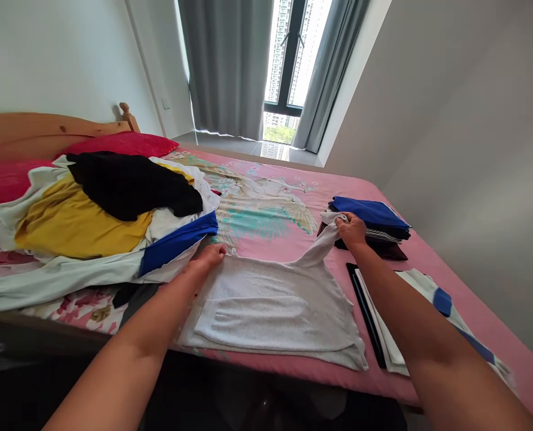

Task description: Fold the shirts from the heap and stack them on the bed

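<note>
A light grey shirt (266,311) lies spread near the front edge of the bed, one sleeve folded across its body. At its upper left corner, my left hand (213,254) is closed on the fabric. My right hand (351,229) pinches the end of the other sleeve, lifted up and to the right of the body. That raised sleeve stretches from the shirt's upper right side to my fingers. Just behind my right hand stands a stack of folded clothes (372,212) with a blue piece on top.
A loose heap of clothes (100,203), black, yellow, white and blue, covers the left side. Folded white and blue garments (421,284) lie under my right forearm. The bed has a pink patterned sheet (266,239), red pillows (127,143) and a wooden headboard (37,129). Walls bound it.
</note>
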Tool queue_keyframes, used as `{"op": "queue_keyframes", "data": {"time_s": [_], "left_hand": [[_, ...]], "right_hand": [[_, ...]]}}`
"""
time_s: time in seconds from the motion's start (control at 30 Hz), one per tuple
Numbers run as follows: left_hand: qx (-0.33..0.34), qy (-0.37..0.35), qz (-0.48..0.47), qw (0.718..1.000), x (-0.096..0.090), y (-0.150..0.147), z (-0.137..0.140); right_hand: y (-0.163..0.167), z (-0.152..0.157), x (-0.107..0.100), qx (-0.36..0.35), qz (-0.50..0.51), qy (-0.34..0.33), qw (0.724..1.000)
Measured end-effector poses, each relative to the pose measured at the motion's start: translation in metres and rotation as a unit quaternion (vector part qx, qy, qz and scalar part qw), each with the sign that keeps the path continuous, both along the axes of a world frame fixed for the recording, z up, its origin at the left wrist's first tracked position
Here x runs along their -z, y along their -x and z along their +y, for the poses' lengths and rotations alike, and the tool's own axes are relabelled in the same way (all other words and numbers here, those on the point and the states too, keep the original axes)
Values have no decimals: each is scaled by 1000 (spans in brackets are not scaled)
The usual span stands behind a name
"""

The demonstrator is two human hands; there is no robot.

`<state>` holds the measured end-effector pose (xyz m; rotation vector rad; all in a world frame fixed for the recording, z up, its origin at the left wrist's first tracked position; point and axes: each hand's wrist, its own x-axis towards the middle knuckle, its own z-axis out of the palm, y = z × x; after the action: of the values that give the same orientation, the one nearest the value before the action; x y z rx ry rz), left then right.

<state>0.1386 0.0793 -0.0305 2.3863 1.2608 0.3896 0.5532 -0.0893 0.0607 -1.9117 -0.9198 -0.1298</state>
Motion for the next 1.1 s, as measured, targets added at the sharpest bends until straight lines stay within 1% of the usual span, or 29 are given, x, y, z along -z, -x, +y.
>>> {"op": "queue_keyframes", "data": {"time_s": [0.1,0.17,0.27,0.33,0.37,0.47,0.57,0.63,0.7,0.8,0.9,0.97,1.0,1.03,1.1], "left_hand": [[50,-2,7,999,-8,13,-15],[85,-9,8,996,-11,24,-31],[146,-52,-1,988,-10,44,-55],[178,-84,-1,980,-5,57,-69],[187,-89,1,978,0,63,-75],[196,-74,8,978,14,73,-88],[181,-66,18,981,22,74,-95],[170,-74,21,982,21,73,-99],[161,-83,17,983,19,73,-101],[151,-80,26,985,16,76,-103],[140,-80,39,986,15,77,-109],[130,-83,8,988,12,68,-123],[129,-74,-26,989,10,60,-134],[134,-52,-69,987,7,49,-149],[154,36,-164,974,2,20,-185]], "right_hand": [[15,-34,-3,-15,-5,-15,1000],[29,-67,-8,-13,-9,-28,999],[55,-121,-10,7,-9,-35,999],[74,-154,-2,24,7,-24,999],[82,-168,5,29,19,-15,999],[100,-198,37,26,54,10,998],[109,-211,65,12,90,32,995],[111,-215,74,12,112,41,993],[113,-217,74,22,125,27,992],[116,-221,71,37,135,-11,990],[120,-225,75,27,147,-5,989],[124,-228,81,26,151,-3,988],[127,-228,83,28,147,-11,989],[131,-228,84,28,137,-25,990],[141,-227,83,18,96,-55,994]]}}
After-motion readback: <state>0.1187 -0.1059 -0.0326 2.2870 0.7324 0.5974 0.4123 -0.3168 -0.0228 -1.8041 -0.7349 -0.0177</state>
